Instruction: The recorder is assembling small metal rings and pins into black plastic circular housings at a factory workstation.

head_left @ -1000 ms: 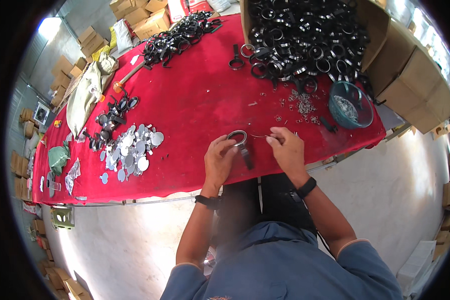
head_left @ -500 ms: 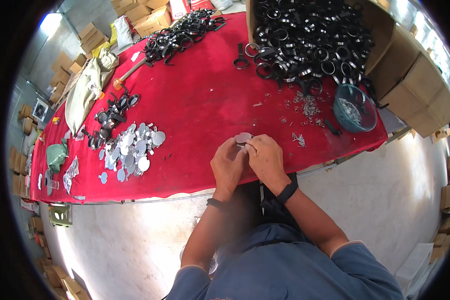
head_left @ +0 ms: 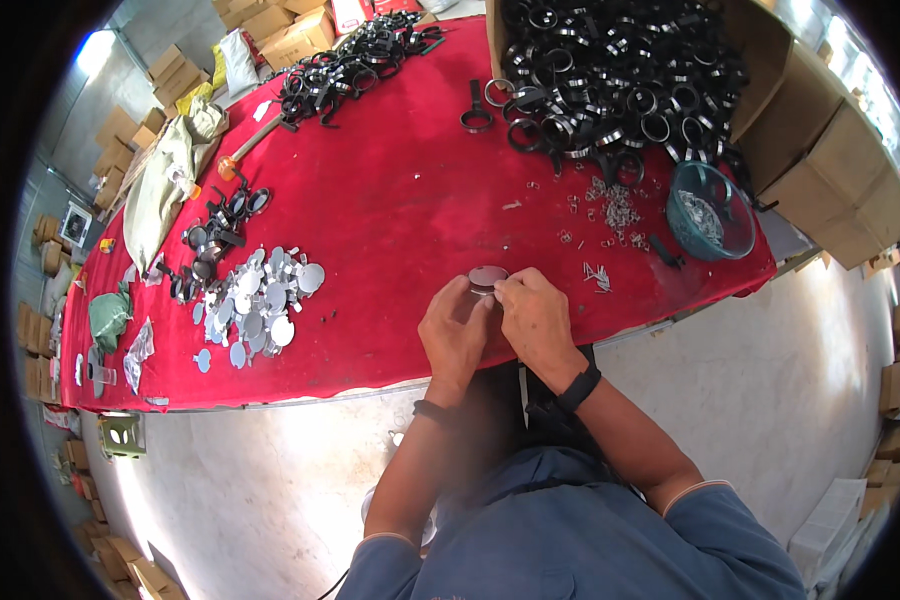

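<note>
Between my two hands, just above the near part of the red cloth, is a round flat disc [head_left: 487, 275] with a shiny reddish-grey face. My left hand [head_left: 454, 338] pinches it from the left side, thumb and fingers bent around the near edge. My right hand [head_left: 537, 318] grips the disc's right edge with thumb and fingertips. The fingers hide the disc's underside and near rim. Left of my hands lies a loose pile of grey round discs [head_left: 275, 294] with small tabs. Beyond that pile sit several dark round pieces with black handles [head_left: 206, 240].
A large heap of black rings with handles [head_left: 610, 90] spills from an open cardboard box [head_left: 815, 165] at the far right. Near it are a teal bowl [head_left: 682, 235] of small metal parts, loose metal clips [head_left: 620, 212] and pins [head_left: 598, 277]. Another black heap [head_left: 345, 75] lies far left.
The disc has tilted, and its face now looks darker and redder. My hands stay in nearly the same place with the same grip; the view has shifted slightly.
</note>
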Tool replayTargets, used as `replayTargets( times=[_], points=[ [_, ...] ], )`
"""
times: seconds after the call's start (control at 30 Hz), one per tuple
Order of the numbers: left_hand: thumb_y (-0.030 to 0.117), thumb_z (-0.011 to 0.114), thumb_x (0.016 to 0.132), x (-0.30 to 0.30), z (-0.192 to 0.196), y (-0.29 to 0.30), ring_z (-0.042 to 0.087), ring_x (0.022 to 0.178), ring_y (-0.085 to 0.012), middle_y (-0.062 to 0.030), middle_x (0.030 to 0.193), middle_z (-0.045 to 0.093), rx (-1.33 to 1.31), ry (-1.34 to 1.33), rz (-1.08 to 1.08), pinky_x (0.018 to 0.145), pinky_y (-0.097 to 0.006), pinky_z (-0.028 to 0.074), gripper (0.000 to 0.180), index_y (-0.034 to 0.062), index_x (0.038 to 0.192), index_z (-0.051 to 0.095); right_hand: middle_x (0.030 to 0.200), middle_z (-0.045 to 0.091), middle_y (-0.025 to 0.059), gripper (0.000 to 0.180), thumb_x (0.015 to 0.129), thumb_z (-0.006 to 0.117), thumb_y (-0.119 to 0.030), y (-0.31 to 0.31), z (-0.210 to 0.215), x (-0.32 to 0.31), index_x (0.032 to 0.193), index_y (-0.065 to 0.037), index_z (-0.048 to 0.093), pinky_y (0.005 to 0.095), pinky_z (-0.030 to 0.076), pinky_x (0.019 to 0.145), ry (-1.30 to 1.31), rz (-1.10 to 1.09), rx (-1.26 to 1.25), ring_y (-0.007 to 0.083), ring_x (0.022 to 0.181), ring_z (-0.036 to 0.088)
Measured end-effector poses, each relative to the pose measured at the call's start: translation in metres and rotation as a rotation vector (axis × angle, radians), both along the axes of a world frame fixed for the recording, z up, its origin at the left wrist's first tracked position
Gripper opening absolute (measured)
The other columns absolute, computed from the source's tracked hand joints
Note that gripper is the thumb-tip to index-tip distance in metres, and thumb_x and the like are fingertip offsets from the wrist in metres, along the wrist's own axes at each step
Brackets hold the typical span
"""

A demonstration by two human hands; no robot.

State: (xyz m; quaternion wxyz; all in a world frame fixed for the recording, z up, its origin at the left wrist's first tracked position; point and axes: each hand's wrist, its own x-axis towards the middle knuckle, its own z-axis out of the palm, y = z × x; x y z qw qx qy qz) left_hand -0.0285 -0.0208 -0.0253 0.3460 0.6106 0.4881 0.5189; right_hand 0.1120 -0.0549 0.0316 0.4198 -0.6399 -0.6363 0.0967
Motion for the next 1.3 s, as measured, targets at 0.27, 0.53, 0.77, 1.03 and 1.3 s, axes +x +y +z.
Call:
replayTargets(
  times=[0.27,0.53,0.77,1.03,1.3],
  points=[
    [0.004,0.083,0.094,-0.001,0.004,0.001,0.079,0.107,-0.0224,-0.0164,0.127,0.076,0.003,0.002,-0.009,0.093,-0.033,0.064,0.043,-0.0032,0.135,0.072,0.1,0.069,0.0172,0.01,0.094,0.069,-0.007,-0.004,0.003,0.001,0.098,-0.001,0.076,0.051,0.057,0.081,-0.064,0.042,0.004,0.0395,0.095,0.07],
    [0.008,0.079,0.095,-0.015,0.012,0.002,0.066,0.126,-0.038,-0.0219,0.138,0.065,0.091,0.271,-0.134,0.105,-0.044,0.056,0.039,0.0056,0.133,0.076,0.098,0.073,0.0173,0.028,0.098,0.073,-0.026,0.004,0.012,0.009,0.103,0.001,0.076,0.0514,0.057,0.081,0.076,0.089,-0.176,0.0401,0.091,0.072],
    [0.004,0.077,0.094,-0.013,0.029,-0.015,0.068,0.123,-0.0378,-0.0207,0.137,0.066,0.199,0.289,-0.1,0.104,-0.043,0.058,0.034,0.0051,0.129,0.077,0.095,0.077,0.0093,0.037,0.106,0.071,-0.028,0.024,-0.011,0.039,0.118,0.007,0.073,0.0341,0.058,0.072,1.175,0.249,-0.655,0.018,0.083,0.074],
    [0.022,0.068,0.111,-0.025,0.061,-0.01,0.073,0.108,-0.0175,-0.0155,0.134,0.071,-0.239,-0.383,-0.177,0.084,-0.034,0.064,0.051,-0.0052,0.153,0.056,0.105,0.081,0.0145,0.035,0.104,0.072,-0.016,0.007,0.018,0.03,0.127,0.01,0.071,0.0336,0.062,0.077,0.814,0.153,-0.363,0.017,0.088,0.076],
    [0.021,0.071,0.107,-0.018,0.066,0.001,0.071,0.101,-0.0114,-0.0111,0.113,0.08,-0.301,-0.247,-0.208,0.086,-0.027,0.057,0.037,-0.0074,0.131,0.074,0.11,0.081,0.0193,0.043,0.101,0.074,-0.015,0.006,0.03,0.032,0.132,0.013,0.068,0.0328,0.062,0.077,0.808,0.183,-0.44,0.0195,0.093,0.078]
  ],
)
